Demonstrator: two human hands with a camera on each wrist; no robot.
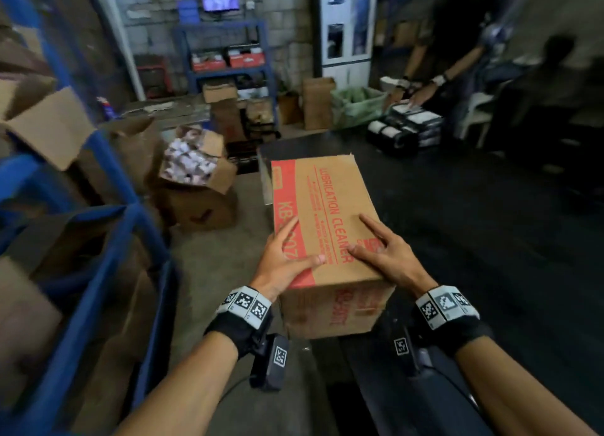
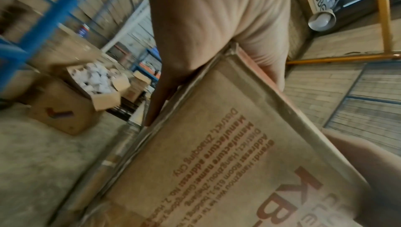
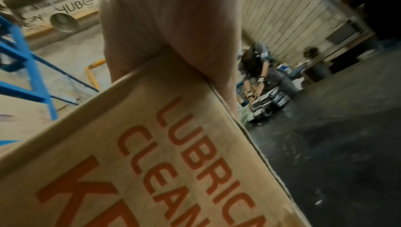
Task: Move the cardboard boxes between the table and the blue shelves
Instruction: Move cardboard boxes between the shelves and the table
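A long cardboard box [image 1: 327, 207] printed "LUBRICATION CLEANER" in red lies lengthwise at the left edge of the black table [image 1: 457, 223]. Both my hands are at its near end. My left hand [image 1: 287, 256] holds the near left corner, thumb across the top and fingers along the left side; the left wrist view shows the left hand [image 2: 206, 24] straddling the box [image 2: 217, 162] edge. My right hand [image 1: 385, 256] lies on top near the right corner with fingers spread straight. In the right wrist view the right hand [image 3: 173, 16] rests over the box [image 3: 152, 145]. The blue shelves [image 1: 108, 249] stand to my left.
Cardboard boxes [image 1: 49, 125] fill the blue shelves. On the floor between shelves and table sits an open box of white items [image 1: 196, 164]. Another person [image 1: 457, 60] handles black-and-white packs [image 1: 405, 128] at the table's far end. A smaller blue rack [image 1: 228, 53] stands at the back wall.
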